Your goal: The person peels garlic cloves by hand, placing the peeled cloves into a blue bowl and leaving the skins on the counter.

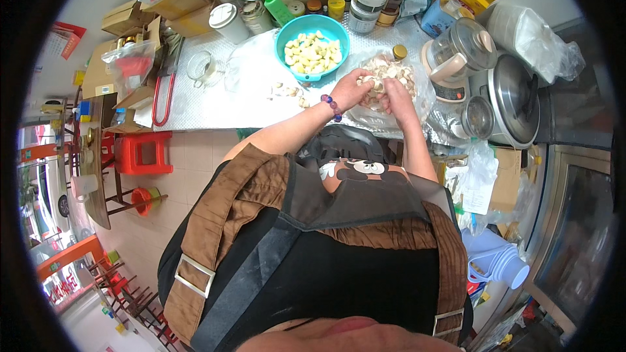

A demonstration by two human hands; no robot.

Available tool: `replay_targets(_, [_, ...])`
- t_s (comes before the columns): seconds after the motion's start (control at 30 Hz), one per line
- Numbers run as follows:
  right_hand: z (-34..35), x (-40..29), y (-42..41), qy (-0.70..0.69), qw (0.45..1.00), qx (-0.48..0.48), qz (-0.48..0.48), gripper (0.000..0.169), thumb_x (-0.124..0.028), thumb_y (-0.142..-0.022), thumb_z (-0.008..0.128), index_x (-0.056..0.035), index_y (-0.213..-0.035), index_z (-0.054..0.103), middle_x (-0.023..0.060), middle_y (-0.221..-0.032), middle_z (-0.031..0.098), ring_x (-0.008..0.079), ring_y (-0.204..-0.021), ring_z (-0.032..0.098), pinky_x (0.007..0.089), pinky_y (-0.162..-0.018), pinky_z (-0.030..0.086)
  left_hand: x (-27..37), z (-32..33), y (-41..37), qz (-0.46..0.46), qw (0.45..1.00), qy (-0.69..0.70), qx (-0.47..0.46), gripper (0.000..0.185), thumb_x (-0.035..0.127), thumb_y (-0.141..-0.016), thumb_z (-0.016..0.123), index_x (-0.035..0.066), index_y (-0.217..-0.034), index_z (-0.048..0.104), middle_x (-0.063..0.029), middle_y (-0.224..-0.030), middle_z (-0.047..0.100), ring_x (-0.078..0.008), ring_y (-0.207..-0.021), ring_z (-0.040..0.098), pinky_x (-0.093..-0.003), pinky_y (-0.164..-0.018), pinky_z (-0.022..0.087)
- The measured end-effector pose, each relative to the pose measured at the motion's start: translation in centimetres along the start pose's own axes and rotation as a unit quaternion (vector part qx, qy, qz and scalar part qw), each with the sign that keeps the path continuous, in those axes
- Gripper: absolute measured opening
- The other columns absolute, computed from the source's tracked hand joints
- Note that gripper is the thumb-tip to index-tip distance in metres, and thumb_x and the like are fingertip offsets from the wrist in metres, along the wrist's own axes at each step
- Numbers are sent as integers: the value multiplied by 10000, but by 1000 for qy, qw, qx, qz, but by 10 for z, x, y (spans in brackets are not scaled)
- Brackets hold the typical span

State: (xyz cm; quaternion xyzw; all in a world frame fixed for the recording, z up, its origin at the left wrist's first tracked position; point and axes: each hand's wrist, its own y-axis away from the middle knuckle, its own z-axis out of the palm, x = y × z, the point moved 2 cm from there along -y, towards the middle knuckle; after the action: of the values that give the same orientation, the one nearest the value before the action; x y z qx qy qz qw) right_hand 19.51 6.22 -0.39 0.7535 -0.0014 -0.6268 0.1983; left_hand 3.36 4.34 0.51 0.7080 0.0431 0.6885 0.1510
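Observation:
My left hand (353, 90), with a beaded bracelet (332, 107) at its wrist, pinches what looks like a garlic clove (375, 83). The fingers of my right hand (398, 100) are bent close against it; whether they grip anything is hidden. Both hands are over a clear plastic bag (424, 100) spread on the table, heaped with papery garlic skins (391, 66). Just beyond my left hand stands a turquoise plastic basin (279, 51) of peeled garlic cloves (313, 54). A few loose cloves (288, 91) lie on the table left of my left wrist.
Along the back of the silvery table cover (195, 102) are jars (363, 17), a green bottle (277, 7) and a white lidded cup (229, 22). An electric glass kettle (462, 49) and a large lidded pot (513, 100) stand right. A red-handled hacksaw (164, 98) lies left.

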Motion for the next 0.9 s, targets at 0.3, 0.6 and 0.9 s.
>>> replay_targets(0.3, [18, -5, 7, 158, 974, 72, -148, 374, -284, -883, 448, 49, -1028, 537, 287, -879, 600, 416, -849, 593, 434, -750, 464, 6, 8, 5, 18, 1000, 18, 9, 311, 299, -900, 521, -7, -939, 479, -46, -650, 559, -127, -511, 540, -257, -454, 442])
replay_targets(0.6, [28, -13, 3, 217, 948, 179, -151, 305, -236, -862, 418, 42, -943, 516, 305, -778, 577, 469, -763, 560, 499, -669, 450, -4, 14, -8, 152, 973, -142, 98, 306, 302, -933, 439, 5, -929, 510, -133, -747, 586, -168, -557, 568, -307, -490, 454])
replay_targets(0.9, [10, 1, -13, -238, 971, -30, 10, 325, -255, -954, 343, 0, -941, 543, 61, -729, 594, 38, -532, 419, 180, -425, 307, 3, 15, -9, -30, 940, 339, -35, 270, 251, -971, 318, 44, -1008, 487, -49, -744, 561, -107, -536, 510, -229, -474, 413])
